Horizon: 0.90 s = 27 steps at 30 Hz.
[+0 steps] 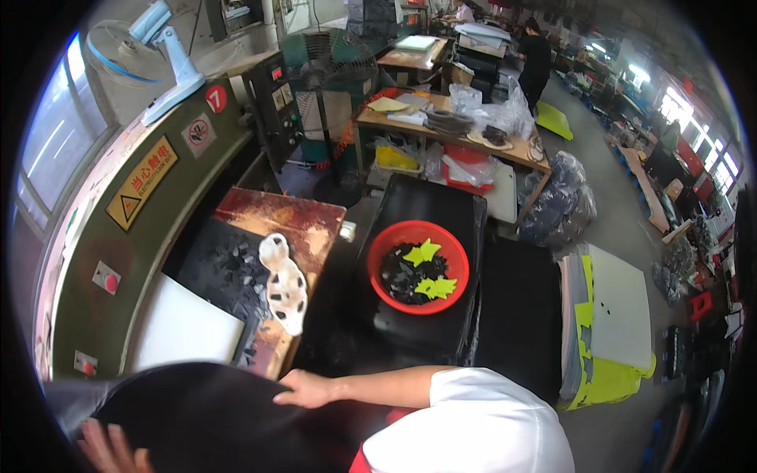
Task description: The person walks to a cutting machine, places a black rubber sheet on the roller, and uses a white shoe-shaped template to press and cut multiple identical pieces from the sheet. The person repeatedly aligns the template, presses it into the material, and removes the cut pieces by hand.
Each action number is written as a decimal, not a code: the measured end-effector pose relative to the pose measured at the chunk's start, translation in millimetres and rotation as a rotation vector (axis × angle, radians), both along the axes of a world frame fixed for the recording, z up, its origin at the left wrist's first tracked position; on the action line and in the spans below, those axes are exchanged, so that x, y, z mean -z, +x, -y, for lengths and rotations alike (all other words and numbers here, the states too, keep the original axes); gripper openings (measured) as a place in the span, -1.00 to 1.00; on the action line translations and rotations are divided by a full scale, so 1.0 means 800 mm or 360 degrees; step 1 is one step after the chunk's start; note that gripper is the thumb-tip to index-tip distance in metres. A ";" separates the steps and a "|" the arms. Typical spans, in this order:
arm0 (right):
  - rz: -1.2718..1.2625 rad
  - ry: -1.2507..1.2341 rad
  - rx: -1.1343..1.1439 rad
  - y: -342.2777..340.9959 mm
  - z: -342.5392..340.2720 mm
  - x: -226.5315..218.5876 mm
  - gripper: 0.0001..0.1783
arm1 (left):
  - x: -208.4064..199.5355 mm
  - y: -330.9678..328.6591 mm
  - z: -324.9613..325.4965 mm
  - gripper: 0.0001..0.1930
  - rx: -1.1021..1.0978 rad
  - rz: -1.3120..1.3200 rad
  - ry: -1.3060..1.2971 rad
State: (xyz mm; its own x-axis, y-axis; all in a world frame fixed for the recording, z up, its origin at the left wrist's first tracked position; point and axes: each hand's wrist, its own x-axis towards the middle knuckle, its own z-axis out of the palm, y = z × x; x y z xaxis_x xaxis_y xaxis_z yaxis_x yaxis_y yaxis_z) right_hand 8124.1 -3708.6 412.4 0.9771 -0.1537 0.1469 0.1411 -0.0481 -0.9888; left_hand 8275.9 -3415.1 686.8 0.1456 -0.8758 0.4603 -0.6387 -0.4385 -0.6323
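A large black flexible sheet [213, 418] bows across the lower left in front of me. My right hand [309, 389] pinches its right edge, thumb and fingers closed on it. At the lower left edge of the picture, my left hand [114, 451] lies against the sheet with its fingers stretched and apart; the palm is cut off. Beyond the sheet is a worn cutting board [307, 217] strewn with small black scraps [229, 264]. A white, stained cutout with holes [285, 288] lies on it, and a white slab [185, 325] is to its left.
A red basin [377, 288] of black scraps and yellow-green pieces stands on a black surface [426, 205]. A green machine [79, 260] with push buttons curves along the left, bearing a blue fan [177, 67]. Stacked sheets [611, 307] are at right. Other people work far back.
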 end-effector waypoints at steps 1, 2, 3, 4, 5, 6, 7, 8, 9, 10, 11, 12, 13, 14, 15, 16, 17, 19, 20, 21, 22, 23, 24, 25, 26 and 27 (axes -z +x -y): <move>-0.0150 -0.0258 0.0113 0.007 0.023 0.009 -0.71 | 0.037 0.012 -0.007 -0.57 -0.0014 -0.0232 0.0074; -0.0368 -0.0281 0.0184 0.014 0.038 0.015 -0.69 | 0.076 0.017 -0.018 -0.58 -0.0066 -0.0399 0.0018; -0.0573 -0.0285 0.0203 0.017 0.051 0.018 -0.69 | 0.113 0.022 -0.032 -0.57 -0.0187 -0.0608 -0.0122; -0.0743 -0.0455 0.0222 0.020 0.062 0.021 -0.70 | 0.146 0.027 -0.048 -0.54 -0.0501 -0.0809 -0.0202; -0.0788 -0.0507 0.0207 0.019 0.069 0.023 -0.70 | 0.176 0.024 -0.070 -0.50 -0.0841 -0.0860 -0.0227; -0.0651 -0.0564 0.0309 0.020 0.071 0.024 -0.68 | 0.206 0.022 -0.093 -0.47 -0.1713 -0.1072 -0.0100; -0.0724 -0.0639 0.0368 0.019 0.074 0.026 -0.64 | 0.235 0.007 -0.120 -0.60 -0.2034 -0.1191 -0.0106; -0.0873 -0.0718 0.0319 0.017 0.074 0.028 -0.60 | 0.264 0.002 -0.147 -0.59 -0.2070 -0.1398 -0.0207; -0.1045 -0.0720 0.0321 0.017 0.070 0.031 -0.59 | 0.291 -0.004 -0.173 -0.55 -0.2017 -0.1656 -0.0328; -0.1138 -0.0718 0.0338 0.017 0.067 0.032 -0.60 | 0.317 -0.010 -0.199 -0.48 -0.2205 -0.1827 -0.0389; -0.0894 -0.0642 0.0431 0.013 0.064 0.031 -0.61 | 0.337 -0.019 -0.222 -0.46 -0.2081 -0.1796 -0.0488; -0.0680 -0.0493 0.0490 0.012 0.060 0.028 -0.63 | 0.356 -0.024 -0.239 -0.50 -0.1940 -0.1737 -0.0731; -0.0672 -0.0409 0.0517 0.009 0.058 0.021 -0.63 | 0.370 -0.032 -0.254 -0.54 -0.1776 -0.1718 -0.0983; -0.0601 -0.0438 0.0561 0.007 0.055 0.012 -0.60 | 0.381 -0.037 -0.265 -0.55 -0.1712 -0.1796 -0.1200; -0.0733 -0.0481 0.0570 0.009 0.052 -0.001 -0.57 | 0.383 -0.044 -0.273 -0.54 -0.1450 -0.1776 -0.1413; -0.0705 -0.0497 0.0589 0.016 0.049 -0.017 -0.54 | 0.383 -0.043 -0.280 -0.60 -0.1358 -0.1856 -0.1548; -0.0722 -0.0439 0.0564 0.028 0.048 -0.038 -0.52 | 0.373 -0.032 -0.284 -0.62 -0.1404 -0.2067 -0.1817; -0.0573 -0.0679 0.0457 0.068 0.041 -0.076 -0.48 | 0.352 0.010 -0.285 -0.64 -0.1110 -0.2073 -0.2038; -0.0460 -0.0973 0.0421 0.106 0.043 -0.091 -0.51 | 0.338 0.052 -0.282 -0.66 -0.0957 -0.1947 -0.1971; -0.0473 -0.0907 0.0519 0.161 0.042 -0.093 -0.53 | 0.323 0.100 -0.281 -0.69 -0.1084 -0.1832 -0.1825; -0.0194 -0.0826 0.0382 0.221 0.051 -0.097 -0.54 | 0.313 0.154 -0.278 -0.70 -0.1192 -0.1764 -0.1774; -0.0163 -0.0694 0.0439 0.285 0.056 -0.092 -0.53 | 0.306 0.208 -0.273 -0.75 -0.1307 -0.1769 -0.1793; 0.0023 -0.0744 0.0845 0.348 0.052 -0.078 -0.49 | 0.301 0.251 -0.265 -0.73 -0.1151 -0.1718 -0.1917; -0.0150 -0.0399 0.0828 0.377 0.061 -0.071 -0.45 | 0.301 0.266 -0.264 -0.71 -0.0893 -0.1699 -0.2078; -0.0259 -0.0507 0.0964 0.389 0.070 -0.061 -0.43 | 0.302 0.272 -0.263 -0.68 -0.0703 -0.1779 -0.2263; -0.0240 -0.0688 0.0973 0.379 0.074 -0.046 -0.43 | 0.307 0.261 -0.266 -0.68 -0.0749 -0.1596 -0.1917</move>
State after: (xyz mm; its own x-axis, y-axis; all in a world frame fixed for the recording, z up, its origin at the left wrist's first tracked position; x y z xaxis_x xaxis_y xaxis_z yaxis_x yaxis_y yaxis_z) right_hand 8427.3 -3768.1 449.4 0.7511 -0.6326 0.1888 -0.1701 -0.4617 -0.8706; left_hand 8484.5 -3202.3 441.0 0.9244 0.1034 0.3672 -0.2342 -0.6060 0.7602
